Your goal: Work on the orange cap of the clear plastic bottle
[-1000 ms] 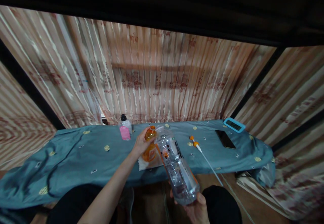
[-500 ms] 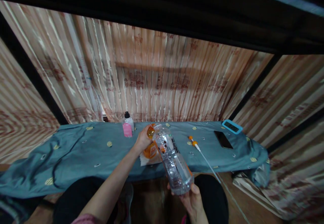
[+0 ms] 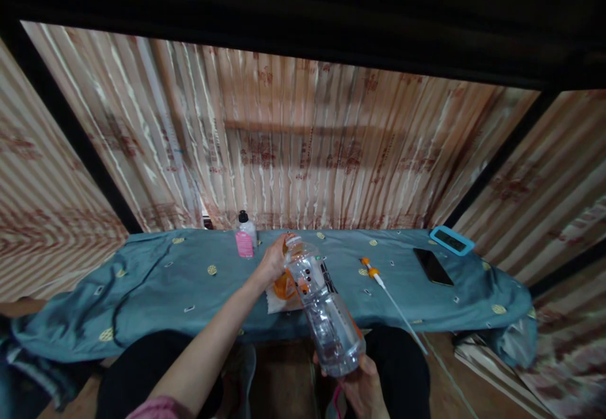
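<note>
Right hand (image 3: 362, 389), nearest the camera, grips the base of a large clear plastic bottle (image 3: 322, 308), tilted so its open neck points away and meets the top of a small orange bottle (image 3: 286, 277). Left hand (image 3: 273, 260) is closed around the orange bottle, which stands on a white paper (image 3: 279, 304) on the teal cloth-covered table (image 3: 142, 286). Farther back stands a pink-labelled bottle with black cap (image 3: 245, 236)

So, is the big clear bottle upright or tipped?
Tipped: the right hand holds the clear bottle by its base, its mouth leaning toward the orange bottle.
</note>
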{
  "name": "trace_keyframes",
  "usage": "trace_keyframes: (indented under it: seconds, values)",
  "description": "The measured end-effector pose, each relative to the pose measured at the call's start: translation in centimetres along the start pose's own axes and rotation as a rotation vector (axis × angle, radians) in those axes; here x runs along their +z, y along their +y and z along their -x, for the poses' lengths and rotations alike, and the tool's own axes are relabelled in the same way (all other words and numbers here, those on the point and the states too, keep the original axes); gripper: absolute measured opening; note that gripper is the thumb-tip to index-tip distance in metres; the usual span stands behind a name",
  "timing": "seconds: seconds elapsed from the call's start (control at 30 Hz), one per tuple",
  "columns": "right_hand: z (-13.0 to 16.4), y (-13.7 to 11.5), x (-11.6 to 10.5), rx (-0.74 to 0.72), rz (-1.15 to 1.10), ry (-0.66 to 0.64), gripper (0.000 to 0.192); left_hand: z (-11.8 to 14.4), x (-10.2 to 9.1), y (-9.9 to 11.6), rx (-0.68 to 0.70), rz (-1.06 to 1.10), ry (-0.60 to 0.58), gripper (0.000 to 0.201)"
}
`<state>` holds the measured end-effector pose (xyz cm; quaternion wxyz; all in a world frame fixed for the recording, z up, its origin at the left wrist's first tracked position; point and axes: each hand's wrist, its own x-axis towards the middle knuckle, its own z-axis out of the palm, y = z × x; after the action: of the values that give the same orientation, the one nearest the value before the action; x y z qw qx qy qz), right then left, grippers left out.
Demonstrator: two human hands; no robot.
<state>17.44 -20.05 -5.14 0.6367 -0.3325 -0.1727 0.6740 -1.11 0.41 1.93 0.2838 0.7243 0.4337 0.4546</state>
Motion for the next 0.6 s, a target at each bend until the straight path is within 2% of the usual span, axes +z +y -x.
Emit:
trace_keyframes:
  seconds: [0.17,0.37,0.47,0.6]
  values:
    - [-0.1,0.1,-0.2,-0.021,-0.003,-0.076,0.070,0.1,0.0,0.2,0.002,-0.119,-0.024,0.052]
    - [-0.8,0.2,-3.3,-0.050,0.017,-0.216,0.056,0.1,0.0,-0.2,0.060,-0.125,-0.049,0.060]
    - [-1.1,0.5,-4.7,-0.045,0.027,-0.259,0.063,0.1,0.1,-0.4,0.114,-0.132,-0.017,0.063]
    - [-1.2,0.4,-5.0,-0.045,0.023,-0.302,0.065,0.2,0.0,-0.2,0.125,-0.133,0.018,0.064]
